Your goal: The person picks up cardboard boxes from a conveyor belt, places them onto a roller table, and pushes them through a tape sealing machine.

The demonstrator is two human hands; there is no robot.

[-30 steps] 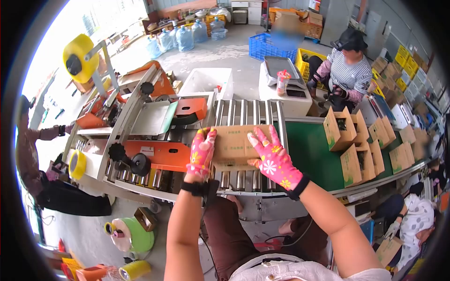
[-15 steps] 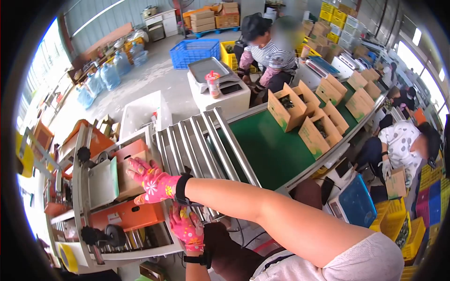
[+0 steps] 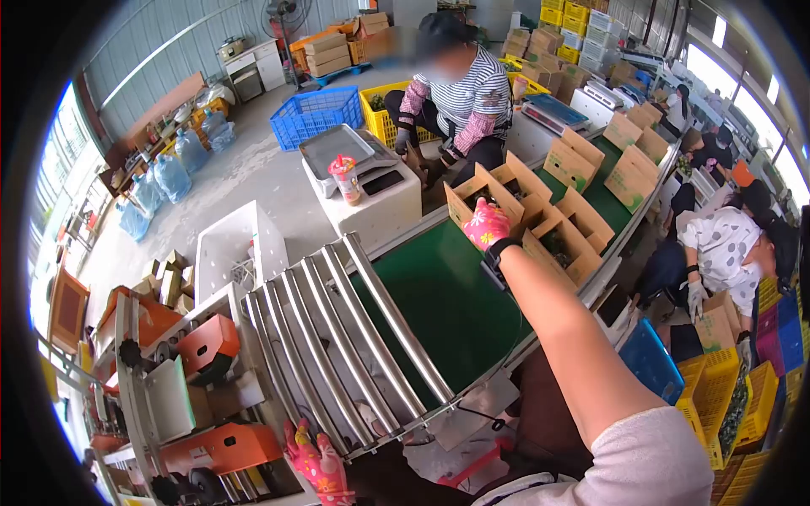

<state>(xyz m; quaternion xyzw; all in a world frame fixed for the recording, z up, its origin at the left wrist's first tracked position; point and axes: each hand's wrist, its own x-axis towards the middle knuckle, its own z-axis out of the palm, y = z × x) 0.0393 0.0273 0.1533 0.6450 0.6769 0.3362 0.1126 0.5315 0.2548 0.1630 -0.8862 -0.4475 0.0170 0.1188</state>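
At the belt's (image 3: 439,304) left end, past the rollers (image 3: 337,337), stands an orange taper (image 3: 221,447). The left hand (image 3: 319,465), in a pink flowered glove, sits low beside it at the rollers' near edge, fingers loosely apart and holding nothing.

Behind the belt, a white scale (image 3: 375,198) carries a small bottle (image 3: 346,179); its label is too small to read. A person in a striped shirt (image 3: 472,84) sits just past the scale.

Over the belt's far part, the right hand (image 3: 487,224), gloved the same, reaches out on a straight arm and touches the near side of an open carton (image 3: 506,179) standing upright on the belt. The hand's back faces the camera, so I cannot tell whether its fingers are closed on the card.

By the look of it, the carton is stiff corrugated board with something dark inside, fairly light. Its raised flaps would bend and tear if pulled, so the walls or the bottom edge seem the safer places to grip. It has green print low on its side, but no word is legible.

More open cartons (image 3: 574,160) crowd the belt's right end, and a person in a dotted shirt (image 3: 717,244) bends beyond its right edge.
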